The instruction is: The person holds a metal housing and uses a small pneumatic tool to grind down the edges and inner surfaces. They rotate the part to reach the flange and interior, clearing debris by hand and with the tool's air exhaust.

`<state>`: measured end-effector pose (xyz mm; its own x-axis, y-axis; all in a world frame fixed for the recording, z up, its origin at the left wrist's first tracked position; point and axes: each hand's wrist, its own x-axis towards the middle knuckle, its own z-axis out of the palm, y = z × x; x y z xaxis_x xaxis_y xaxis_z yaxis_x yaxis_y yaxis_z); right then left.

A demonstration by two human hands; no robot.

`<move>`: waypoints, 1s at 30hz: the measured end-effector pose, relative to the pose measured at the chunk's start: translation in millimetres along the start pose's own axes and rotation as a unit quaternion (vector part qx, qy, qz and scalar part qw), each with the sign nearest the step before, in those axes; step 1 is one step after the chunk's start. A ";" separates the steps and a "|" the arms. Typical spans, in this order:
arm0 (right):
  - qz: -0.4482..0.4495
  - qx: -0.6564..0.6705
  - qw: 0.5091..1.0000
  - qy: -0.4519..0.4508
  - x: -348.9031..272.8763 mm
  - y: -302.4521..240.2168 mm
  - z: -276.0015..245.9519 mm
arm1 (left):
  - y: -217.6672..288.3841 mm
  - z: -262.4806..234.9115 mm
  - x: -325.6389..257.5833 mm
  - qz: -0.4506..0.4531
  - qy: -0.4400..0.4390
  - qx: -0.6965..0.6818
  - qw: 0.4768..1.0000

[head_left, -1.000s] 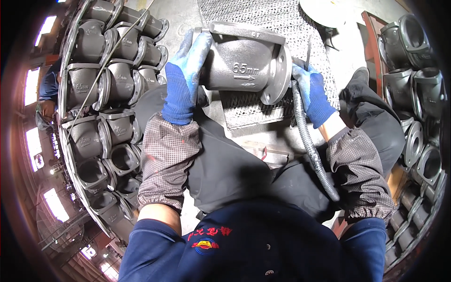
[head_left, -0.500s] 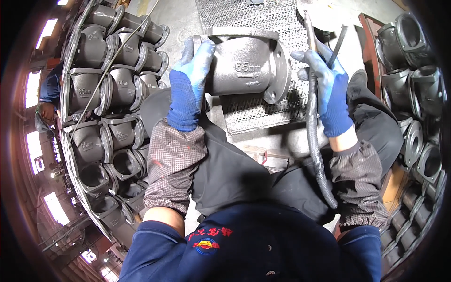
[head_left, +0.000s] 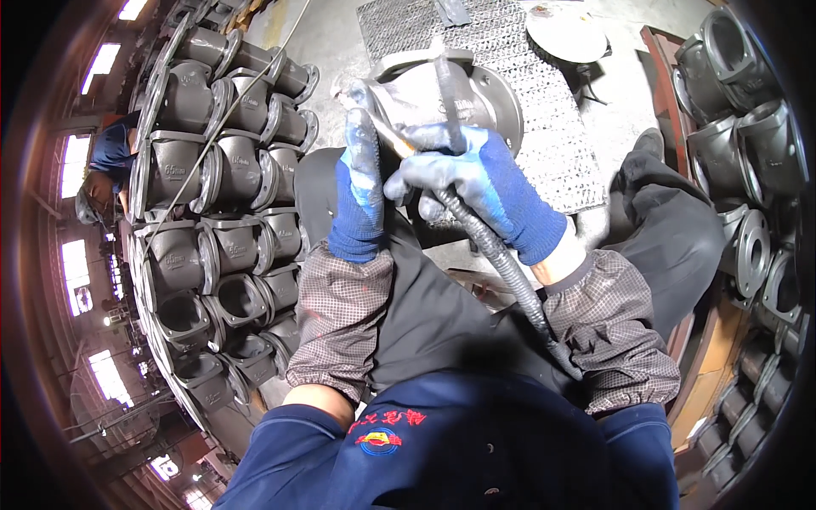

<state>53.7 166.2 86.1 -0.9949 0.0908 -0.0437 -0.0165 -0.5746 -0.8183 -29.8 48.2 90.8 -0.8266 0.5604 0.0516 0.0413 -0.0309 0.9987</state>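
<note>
A grey cast-iron valve body [head_left: 501, 100] with flanged ends and raised lettering rests on a patterned metal mat [head_left: 552, 127] in front of my knees. My left hand [head_left: 361, 166], in a blue coated glove, is closed on its left flange; the fingertips are partly hidden. In my gloved right hand [head_left: 476, 174] is an air tool [head_left: 398, 140] with a slim metal shank and a dark lever sticking up. The shank points at the valve body's left flange, close to my left fingers; contact cannot be made out. A grey wrapped hose [head_left: 503, 259] trails from the tool toward my lap.
Stacked grey valve bodies [head_left: 174, 170] rise along the left, with a thin rod [head_left: 229, 110] leaning across. More castings [head_left: 722, 149] stand in red-framed racks at right. A round white stool [head_left: 568, 34] stands beyond the mat. Another person [head_left: 106, 166] bends at far left.
My right hand has swung left with the air tool, from beside the valve body to its left flange. The valve body sits slightly farther away and more of the mat shows.
</note>
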 end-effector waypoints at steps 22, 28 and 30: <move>-0.066 -0.680 0.715 0.150 -13.0 21.1 11.3 | 31.0 30.2 24.1 -0.209 0.153 -0.228 0.939; 0.002 -0.273 0.925 0.266 -34.3 -5.1 -40.3 | -39.9 -18.6 23.3 0.276 -0.025 0.359 0.891; -0.002 -0.310 0.884 0.350 -50.6 -20.8 -80.5 | -37.2 -0.7 25.7 0.074 0.048 0.075 0.993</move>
<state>112.4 239.0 59.2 -0.6861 0.6979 -0.2056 0.2529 -0.0362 -0.9668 -53.0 63.2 55.0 -0.8545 0.4772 0.2050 0.2437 0.0197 0.9697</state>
